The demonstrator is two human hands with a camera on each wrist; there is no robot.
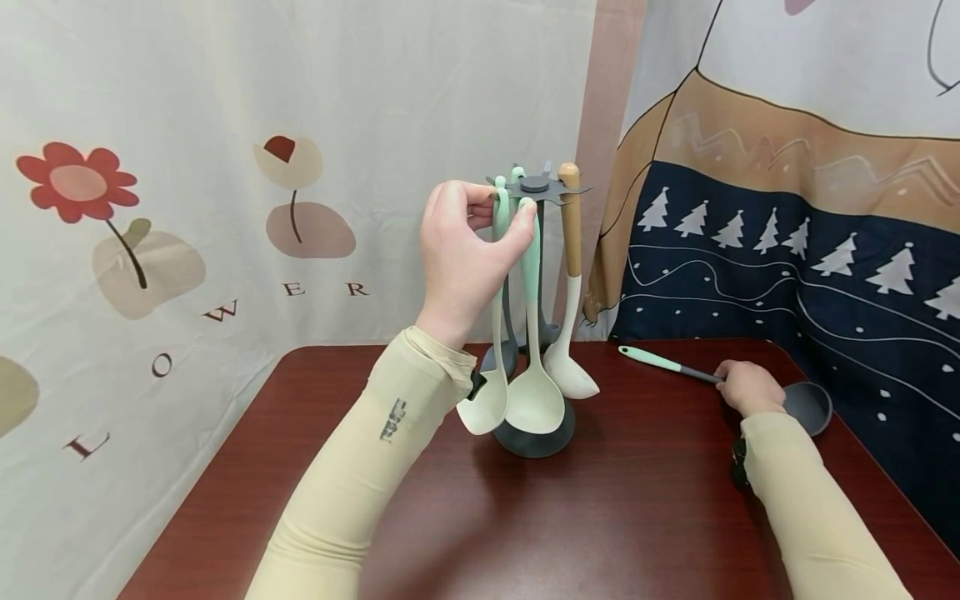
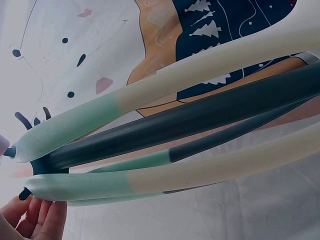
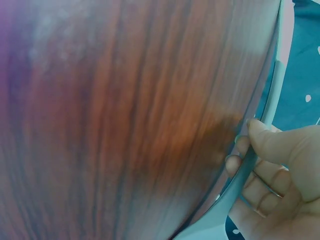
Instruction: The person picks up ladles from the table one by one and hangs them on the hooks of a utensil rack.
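Observation:
A dark utensil stand (image 1: pixel 534 446) carries several hanging kitchen tools. My left hand (image 1: pixel 468 242) is at its top, fingers curled at the mint handle end of a white-headed spoon (image 1: pixel 483 410), whose handle passes between fingers and thumb. My thumb tip lies by the mint handle of the white ladle (image 1: pixel 535 404) beside it. In the left wrist view, the fingertips (image 2: pixel 52 217) are right at the spoon's hook end. On the right side of the table, my right hand (image 1: pixel 750 387) pinches the shaft of a grey ladle (image 1: pixel 810 408) with a mint handle, near its bowl.
Also on the stand hang a white ladle with a wooden handle (image 1: pixel 572 225) and grey-headed tools, partly hidden behind. The reddish-brown table (image 1: pixel 637 517) reaches back to a printed white curtain (image 1: pixel 420 100) and a dark blue tree-patterned cloth (image 1: pixel 720 275) along the right.

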